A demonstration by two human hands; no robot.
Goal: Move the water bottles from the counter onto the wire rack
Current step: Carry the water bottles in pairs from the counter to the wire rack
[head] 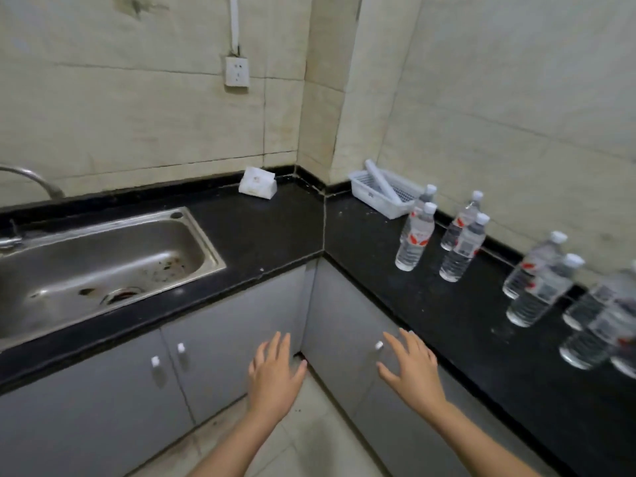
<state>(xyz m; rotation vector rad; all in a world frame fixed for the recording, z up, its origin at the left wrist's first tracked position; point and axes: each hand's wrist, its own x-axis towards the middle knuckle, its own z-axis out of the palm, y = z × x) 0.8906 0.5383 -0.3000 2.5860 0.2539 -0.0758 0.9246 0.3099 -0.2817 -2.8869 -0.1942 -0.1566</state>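
Observation:
Several clear water bottles with white caps and red-and-white labels stand in pairs along the right arm of the black counter [371, 242]. The nearest-to-corner pair has a front bottle [414, 237]; another pair's front bottle [463, 247] is to its right, and further bottles [540, 294] run to the right edge, blurred. My left hand [273, 373] and my right hand [409, 368] hover with straight spread fingers in front of the grey cabinet doors, below the counter, holding nothing. No wire rack is in view.
A steel sink [103, 256] with a tap fills the counter's left arm. A white tissue pack [257, 183] lies by the back wall. A white plastic basket [385, 192] with a white tube in it sits in the corner. A wall socket [236, 71] hangs above.

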